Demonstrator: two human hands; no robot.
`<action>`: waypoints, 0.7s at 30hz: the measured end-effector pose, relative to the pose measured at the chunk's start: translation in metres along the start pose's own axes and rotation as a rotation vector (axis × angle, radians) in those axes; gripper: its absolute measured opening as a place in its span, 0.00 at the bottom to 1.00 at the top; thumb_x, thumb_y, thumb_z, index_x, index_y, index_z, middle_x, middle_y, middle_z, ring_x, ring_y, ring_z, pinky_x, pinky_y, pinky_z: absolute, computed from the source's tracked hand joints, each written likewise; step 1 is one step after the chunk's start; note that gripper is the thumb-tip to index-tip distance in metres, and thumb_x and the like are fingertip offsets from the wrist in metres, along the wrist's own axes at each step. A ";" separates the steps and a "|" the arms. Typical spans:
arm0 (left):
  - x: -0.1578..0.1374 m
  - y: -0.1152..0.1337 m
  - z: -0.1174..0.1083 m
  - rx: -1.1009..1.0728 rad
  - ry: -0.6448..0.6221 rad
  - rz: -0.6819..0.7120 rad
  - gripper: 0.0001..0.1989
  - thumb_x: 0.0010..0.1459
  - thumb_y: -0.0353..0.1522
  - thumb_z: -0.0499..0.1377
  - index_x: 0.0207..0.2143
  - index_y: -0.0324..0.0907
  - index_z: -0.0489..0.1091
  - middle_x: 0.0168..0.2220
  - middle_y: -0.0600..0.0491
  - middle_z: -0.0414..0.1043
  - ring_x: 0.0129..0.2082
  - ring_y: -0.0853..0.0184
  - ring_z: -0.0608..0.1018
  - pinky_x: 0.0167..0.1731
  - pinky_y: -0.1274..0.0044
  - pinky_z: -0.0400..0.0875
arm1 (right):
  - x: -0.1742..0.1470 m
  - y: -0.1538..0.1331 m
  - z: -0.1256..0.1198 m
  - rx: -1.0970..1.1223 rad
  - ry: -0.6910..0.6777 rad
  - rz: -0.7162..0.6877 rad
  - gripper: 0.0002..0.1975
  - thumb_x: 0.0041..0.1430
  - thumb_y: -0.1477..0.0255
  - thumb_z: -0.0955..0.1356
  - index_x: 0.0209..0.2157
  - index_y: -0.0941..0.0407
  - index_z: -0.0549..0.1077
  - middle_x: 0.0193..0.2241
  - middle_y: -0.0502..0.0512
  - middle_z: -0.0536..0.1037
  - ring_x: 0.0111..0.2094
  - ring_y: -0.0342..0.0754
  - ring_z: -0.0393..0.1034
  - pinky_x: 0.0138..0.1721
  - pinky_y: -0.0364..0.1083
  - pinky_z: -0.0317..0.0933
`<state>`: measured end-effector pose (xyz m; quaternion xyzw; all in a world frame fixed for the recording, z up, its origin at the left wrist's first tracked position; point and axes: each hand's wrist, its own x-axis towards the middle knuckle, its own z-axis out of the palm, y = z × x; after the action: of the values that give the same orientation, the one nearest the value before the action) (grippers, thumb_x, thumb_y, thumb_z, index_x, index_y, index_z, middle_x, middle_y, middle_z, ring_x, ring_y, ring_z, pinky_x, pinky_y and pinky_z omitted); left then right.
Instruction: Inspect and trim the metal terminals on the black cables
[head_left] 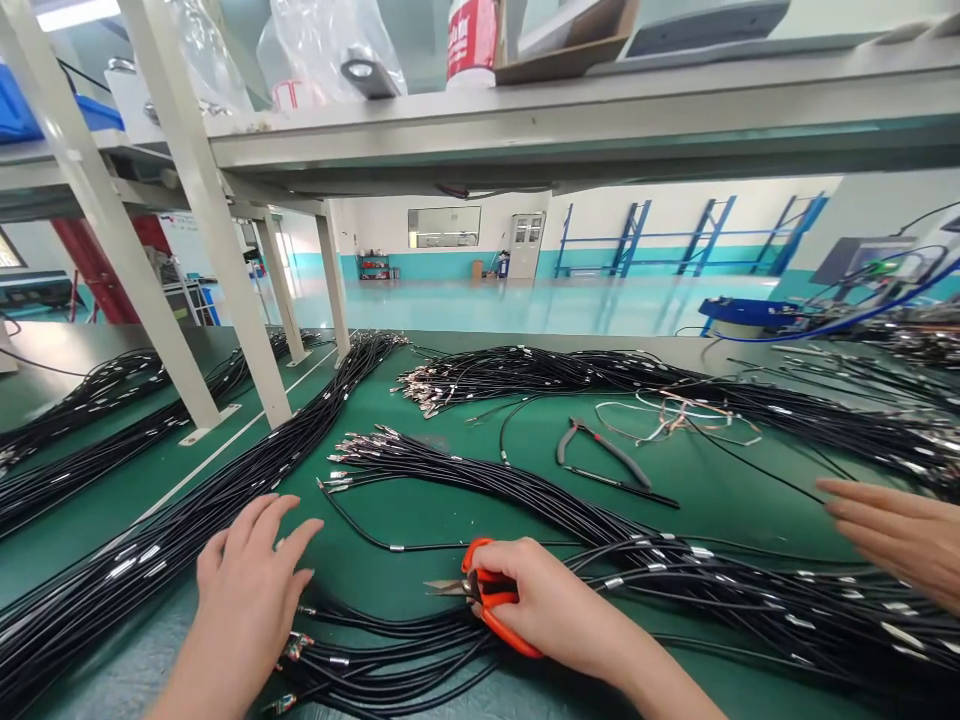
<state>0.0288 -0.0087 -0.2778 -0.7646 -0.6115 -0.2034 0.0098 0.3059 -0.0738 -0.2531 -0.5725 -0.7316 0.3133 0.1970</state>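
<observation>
My right hand (536, 595) is closed around orange-handled scissors (495, 590), whose short blades point left above the green mat. Under and beside it runs a near bundle of black cables (397, 665) with metal terminals (296, 645) on its left ends. My left hand (251, 580) has its fingers apart and holds nothing. It hovers between those terminals and a long black cable bundle (225, 500) on the left. Beyond my right hand, another cable bundle (480, 475) stretches to the right, and one single cable (397, 547) lies apart from it.
Grey-handled pliers (607, 460) lie open on the green mat (435, 510). Thin white and copper wires (675, 415) are beside them. A co-worker's hand (892, 530) reaches in from the right. White shelf posts (217, 230) stand at left, under an overhead shelf (525, 125).
</observation>
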 end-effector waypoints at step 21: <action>0.069 0.086 0.000 -0.934 -0.167 -0.213 0.23 0.48 0.42 0.50 0.43 0.39 0.53 0.37 0.52 0.64 0.29 0.82 0.70 0.31 0.89 0.65 | 0.005 0.000 0.006 0.084 0.056 0.027 0.01 0.41 0.79 0.60 0.22 0.61 0.60 0.20 0.48 0.61 0.24 0.35 0.50 0.23 0.36 0.44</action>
<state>0.1213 0.0340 -0.2358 -0.6341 -0.5285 -0.3939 -0.4043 0.3004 -0.0703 -0.2580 -0.5823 -0.7042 0.3302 0.2368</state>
